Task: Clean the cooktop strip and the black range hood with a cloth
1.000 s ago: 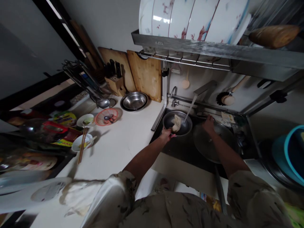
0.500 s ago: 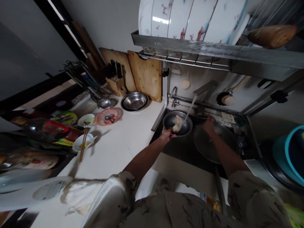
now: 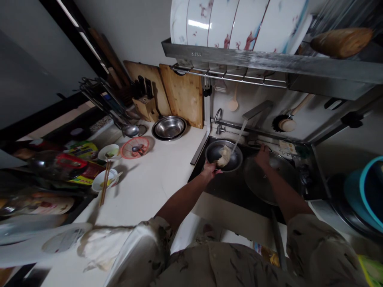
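Note:
A metal bowl (image 3: 239, 160) is in the sink under a stream of tap water. Inside it lies a pale, lumpy piece of food (image 3: 224, 156) whose kind I cannot make out. My left hand (image 3: 211, 169) is closed on the bowl's near-left rim. To the right, a wide dark round wok (image 3: 278, 187) fills that side of the sink. My right hand (image 3: 262, 156) is closed at its far rim, the fingertips partly hidden by distance and dim light. Water falls from a flat tap spout (image 3: 257, 110) into the bowl.
Stacked metal basins (image 3: 170, 128), a red colander (image 3: 135, 148) and small bowls (image 3: 108, 152) with chopsticks (image 3: 105, 181) stand on the white counter (image 3: 158, 175). A dish rack (image 3: 227, 54) hangs overhead. Cutting boards (image 3: 187, 95) lean behind a knife block (image 3: 145, 107). A turquoise bucket (image 3: 360, 191) is at right.
The view has shifted very slightly. Both hands stay where they were, and water keeps running into the bowl.

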The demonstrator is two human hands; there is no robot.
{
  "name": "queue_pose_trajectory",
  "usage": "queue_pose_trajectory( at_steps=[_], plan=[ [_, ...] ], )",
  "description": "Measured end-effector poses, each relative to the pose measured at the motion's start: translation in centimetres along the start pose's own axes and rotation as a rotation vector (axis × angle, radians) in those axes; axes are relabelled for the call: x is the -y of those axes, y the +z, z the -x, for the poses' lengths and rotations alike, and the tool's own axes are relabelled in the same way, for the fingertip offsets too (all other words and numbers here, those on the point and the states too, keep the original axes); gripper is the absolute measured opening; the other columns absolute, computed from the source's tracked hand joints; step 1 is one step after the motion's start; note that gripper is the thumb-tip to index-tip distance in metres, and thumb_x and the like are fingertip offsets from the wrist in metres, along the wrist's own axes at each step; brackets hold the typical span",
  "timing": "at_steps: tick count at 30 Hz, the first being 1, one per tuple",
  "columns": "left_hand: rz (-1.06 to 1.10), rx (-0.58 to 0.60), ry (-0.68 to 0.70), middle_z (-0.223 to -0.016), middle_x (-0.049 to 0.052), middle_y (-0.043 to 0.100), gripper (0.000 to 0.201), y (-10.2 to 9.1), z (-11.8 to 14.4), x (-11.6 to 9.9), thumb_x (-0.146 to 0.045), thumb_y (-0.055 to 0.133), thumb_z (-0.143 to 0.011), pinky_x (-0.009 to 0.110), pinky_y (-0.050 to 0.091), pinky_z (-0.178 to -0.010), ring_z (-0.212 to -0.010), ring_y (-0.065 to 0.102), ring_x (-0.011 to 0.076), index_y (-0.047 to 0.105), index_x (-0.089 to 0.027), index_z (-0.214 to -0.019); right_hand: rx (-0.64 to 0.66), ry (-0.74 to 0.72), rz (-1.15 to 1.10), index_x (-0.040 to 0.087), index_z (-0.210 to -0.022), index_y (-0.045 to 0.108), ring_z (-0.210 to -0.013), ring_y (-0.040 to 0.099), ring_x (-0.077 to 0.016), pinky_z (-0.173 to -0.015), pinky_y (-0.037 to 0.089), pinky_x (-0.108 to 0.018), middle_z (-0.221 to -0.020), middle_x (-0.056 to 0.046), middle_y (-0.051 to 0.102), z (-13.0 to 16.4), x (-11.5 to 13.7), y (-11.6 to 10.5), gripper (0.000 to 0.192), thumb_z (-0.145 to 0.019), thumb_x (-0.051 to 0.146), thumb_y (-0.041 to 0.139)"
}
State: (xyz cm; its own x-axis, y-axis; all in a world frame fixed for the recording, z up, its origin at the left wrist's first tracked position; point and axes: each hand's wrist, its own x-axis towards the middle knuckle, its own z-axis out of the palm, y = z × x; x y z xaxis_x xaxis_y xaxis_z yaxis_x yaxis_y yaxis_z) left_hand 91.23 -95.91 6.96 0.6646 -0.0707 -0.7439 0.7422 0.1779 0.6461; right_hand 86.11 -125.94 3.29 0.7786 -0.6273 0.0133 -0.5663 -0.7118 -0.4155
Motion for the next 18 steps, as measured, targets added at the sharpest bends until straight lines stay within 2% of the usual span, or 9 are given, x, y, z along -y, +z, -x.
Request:
queue_pose_trajectory(
  at_steps=[7,18],
  plan=[
    [-0.001,-0.008,-0.006,-0.098,0.002,0.064,0.06,-0.27,0.22,-0.17,-0.005,0.078,-0.082,0.022,0.058,-0.053,-0.066,0.063,0.0124,0.056,-0.027,-0.134,-0.03,-0.01,0.071,0.005,-0.161,0.024,-0.151,0.032,-0.0386,-0.123,0.032,-0.044,-0.163,-0.03,0.027,0.18,0.13,0.13,0.094,-0.075,0.012,0.063],
    [0.005,-0.017,0.011,-0.102,0.001,0.063,0.066,-0.83,0.03,0.25,-0.001,0.075,-0.08,0.021,0.057,-0.051,-0.064,0.061,0.011,0.057,-0.031,-0.136,-0.001,-0.006,0.119,0.002,-0.162,0.02,-0.151,0.03,-0.0403,-0.123,0.03,-0.043,-0.165,-0.033,0.02,0.15,-0.03,0.52,0.1,-0.075,0.013,0.068]
  ],
)
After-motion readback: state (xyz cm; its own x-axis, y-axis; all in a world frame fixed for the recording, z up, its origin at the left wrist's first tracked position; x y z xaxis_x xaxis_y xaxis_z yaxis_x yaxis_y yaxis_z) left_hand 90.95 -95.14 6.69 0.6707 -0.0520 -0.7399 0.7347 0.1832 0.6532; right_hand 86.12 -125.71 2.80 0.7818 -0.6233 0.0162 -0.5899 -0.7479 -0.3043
